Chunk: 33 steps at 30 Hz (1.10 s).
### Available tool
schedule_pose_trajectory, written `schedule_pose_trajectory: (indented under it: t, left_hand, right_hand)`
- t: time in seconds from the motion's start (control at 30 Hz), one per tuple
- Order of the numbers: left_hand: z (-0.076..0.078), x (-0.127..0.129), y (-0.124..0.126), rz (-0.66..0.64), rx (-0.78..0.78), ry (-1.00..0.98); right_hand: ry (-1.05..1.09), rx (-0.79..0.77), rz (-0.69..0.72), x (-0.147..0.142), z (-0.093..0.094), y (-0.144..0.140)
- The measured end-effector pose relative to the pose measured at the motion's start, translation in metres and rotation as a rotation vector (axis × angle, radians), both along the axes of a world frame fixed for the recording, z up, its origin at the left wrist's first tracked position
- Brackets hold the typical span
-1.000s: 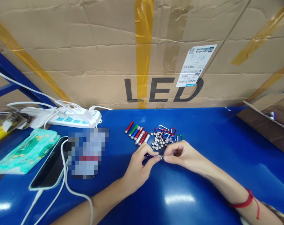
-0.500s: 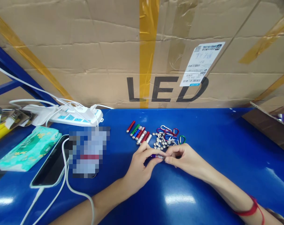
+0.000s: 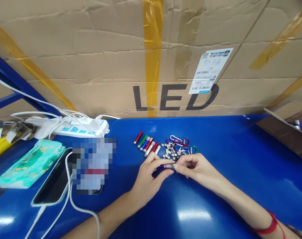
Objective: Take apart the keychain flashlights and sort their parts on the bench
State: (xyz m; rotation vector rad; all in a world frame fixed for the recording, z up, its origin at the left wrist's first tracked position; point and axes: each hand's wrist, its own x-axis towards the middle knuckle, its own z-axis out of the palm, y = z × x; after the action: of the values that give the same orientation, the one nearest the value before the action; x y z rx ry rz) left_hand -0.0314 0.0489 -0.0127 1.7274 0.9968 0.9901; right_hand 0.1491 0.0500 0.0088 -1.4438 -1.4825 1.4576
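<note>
A small purple penlight [image 3: 167, 165] with a silver end lies between my two hands. My left hand [image 3: 147, 177] is closed around its body, the thumb below and the fingers above. The fingertips of my right hand [image 3: 197, 167] pinch at the silver end; whether a small part sits between them is hidden. Just beyond my hands is a pile of silver button cells [image 3: 170, 151]. Behind and beside it are several coloured carabiners [image 3: 182, 142]. To the left of the pile, a slanted row of penlights [image 3: 148, 145] in red, green, blue and silver rests on the table.
The blue table [image 3: 230, 139] meets a large cardboard box [image 3: 103, 66] at the back. On the left are a white power strip [image 3: 76, 129], a tissue pack [image 3: 31, 162], a phone [image 3: 52, 182], a pixelated item [image 3: 93, 166] and a white cable [image 3: 82, 209]. An open carton [image 3: 285, 132] stands at right.
The right thumb and fingertips have shifted slightly left over the penlight's silver end. My left hand keeps its grip. The whole view has tilted a little.
</note>
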Motion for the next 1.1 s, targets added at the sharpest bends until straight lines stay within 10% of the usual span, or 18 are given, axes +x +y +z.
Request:
schedule_pose_trajectory:
  t: [0.17,0.57,1.1]
  left_hand:
    - [0.003,0.002,-0.001,0.04,-0.05,0.03]
    - [0.001,0.003,-0.003,0.072,-0.139,-0.021]
    - [-0.001,0.0,-0.004,-0.056,0.116,0.033]
  right_hand:
    - [-0.083,0.11,-0.013,-0.002,-0.002,-0.001]
    - [-0.203,0.942,0.025,0.003,-0.002,-0.004]
    - [-0.299,1.052,0.118,0.017,-0.005,0.0]
